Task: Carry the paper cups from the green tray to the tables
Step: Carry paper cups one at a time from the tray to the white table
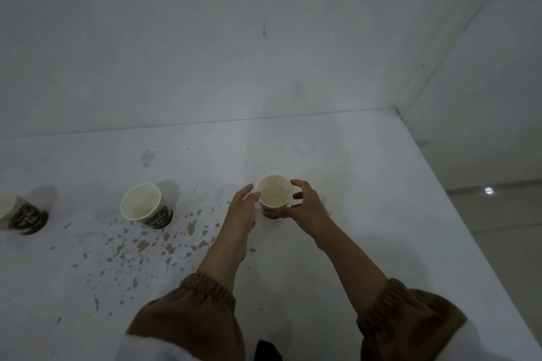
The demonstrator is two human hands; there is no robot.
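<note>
A paper cup (274, 193) with a cream inside and a dark printed band stands upright on the white table (366, 214), right of centre. My right hand (306, 205) curls round its right side, thumb against the lower wall and fingers arched by the rim. My left hand (243, 209) reaches in from the left with fingers fairly straight, their tips at the cup's left rim. A second cup of the same kind (143, 204) stands to the left. A third cup (20, 217) is partly cut off at the left edge. No green tray is in view.
The table top has chipped, speckled paint (152, 246) in front of the middle cup. A white wall (234, 53) rises right behind the table. The table's right edge (469, 231) drops to a pale floor (504, 228).
</note>
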